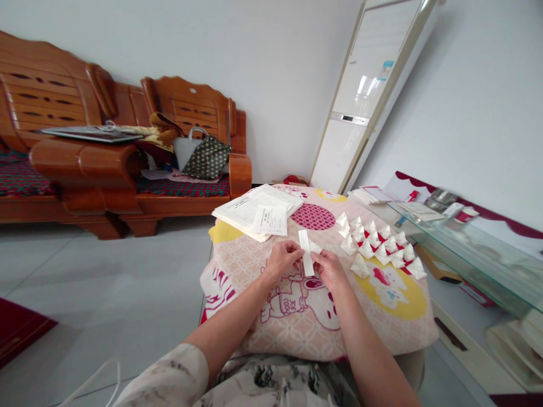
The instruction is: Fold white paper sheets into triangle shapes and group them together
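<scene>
Between my two hands is a folded white paper (306, 253), with a long narrow strip on its left and a pointed flap on its right. My left hand (285, 258) pinches the strip's left edge. The fingers of my right hand (328, 265) are closed on the paper's right side. Both hands are just above a table covered with a patterned pink cloth (246, 265). Several folded white paper pieces (382, 251) with peaked tops stand in rows to the right. A stack of printed paper sheets (250, 209) lies beyond my left hand, with smaller sheets (271, 219) on top.
A glass-topped table (479, 249) with paper, a metal container and other items stands close on the right. Wooden seats (186, 113) with bags and cloth are at the back left. A tall white air conditioner (356, 107) stands by the wall.
</scene>
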